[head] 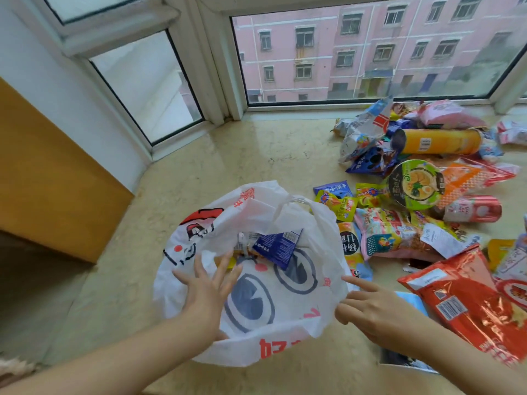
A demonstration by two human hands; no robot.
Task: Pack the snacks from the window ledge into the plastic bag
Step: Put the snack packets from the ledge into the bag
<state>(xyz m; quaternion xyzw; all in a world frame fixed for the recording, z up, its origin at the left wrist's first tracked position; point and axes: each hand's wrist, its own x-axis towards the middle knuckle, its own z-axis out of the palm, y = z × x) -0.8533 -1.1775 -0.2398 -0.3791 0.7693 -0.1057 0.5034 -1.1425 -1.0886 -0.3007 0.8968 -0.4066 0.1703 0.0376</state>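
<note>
A white plastic bag (285, 317) printed with a cartoon face lies open on the marble window ledge (233, 155). Inside it I see a dark blue packet (281, 248) and a small yellow-orange snack (242, 253). My left hand (208, 292) hovers over the bag's left side with fingers spread, holding nothing. My right hand (376, 312) is at the bag's right edge, index finger extended, touching the plastic. A pile of snacks lies to the right: a green noodle bowl (415, 183), a yellow chip tube (436, 141), a pink packet (385, 232) and a large red bag (467, 303).
A red can (474, 209) lies on its side beside the noodle bowl. Large windows (370, 49) border the ledge at the back. A yellow-orange panel (42, 178) stands at the left, with the ledge's edge dropping off beside it.
</note>
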